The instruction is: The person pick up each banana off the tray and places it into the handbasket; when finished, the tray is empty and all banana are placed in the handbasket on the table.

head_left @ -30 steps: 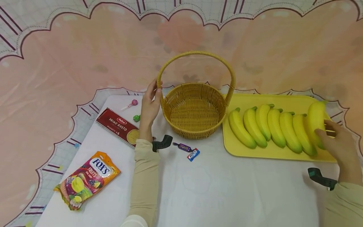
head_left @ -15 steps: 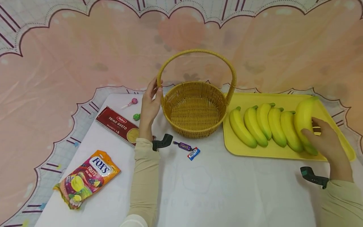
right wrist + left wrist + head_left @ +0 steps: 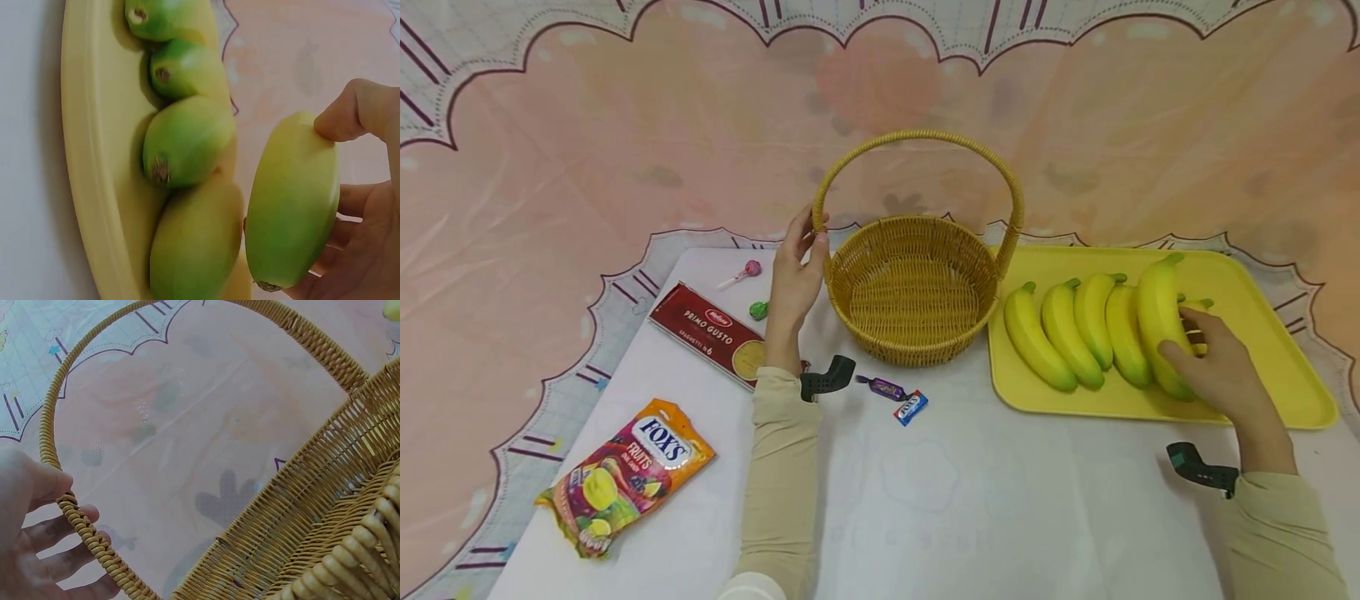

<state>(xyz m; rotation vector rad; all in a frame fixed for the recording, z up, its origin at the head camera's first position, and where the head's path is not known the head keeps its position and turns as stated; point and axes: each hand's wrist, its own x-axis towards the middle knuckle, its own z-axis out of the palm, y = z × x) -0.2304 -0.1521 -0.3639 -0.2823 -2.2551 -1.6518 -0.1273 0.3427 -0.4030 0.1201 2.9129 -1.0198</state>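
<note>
At the left side of the wicker basket (image 3: 913, 350), my left hand (image 3: 797, 283) holds the upright handle (image 3: 917, 136); in the left wrist view, thumb and fingers wrap around the handle (image 3: 94, 540). My right hand (image 3: 1221, 367) pinches a yellow banana (image 3: 1157, 308) with a greenish tip, raised over the yellow tray (image 3: 1285, 367). The right wrist view has this banana (image 3: 294, 200) between thumb and fingers, apart from the row below. Several more bananas (image 3: 1033, 337) lie side by side on the tray, some partly hidden behind the held one and my hand. No fruit is inside the basket.
A red spaghetti box (image 3: 707, 329) lies left of the basket, partly behind my left arm. Near it are a pink lollipop (image 3: 748, 269) and a green candy (image 3: 758, 310). A Fox's candy bag (image 3: 628, 475) lies front left. Purple (image 3: 886, 388) and blue (image 3: 912, 407) candies lie before the basket.
My right hand has carried the banana leftward above the tray, passing over the other bananas. My left hand and the basket have stayed in place.
</note>
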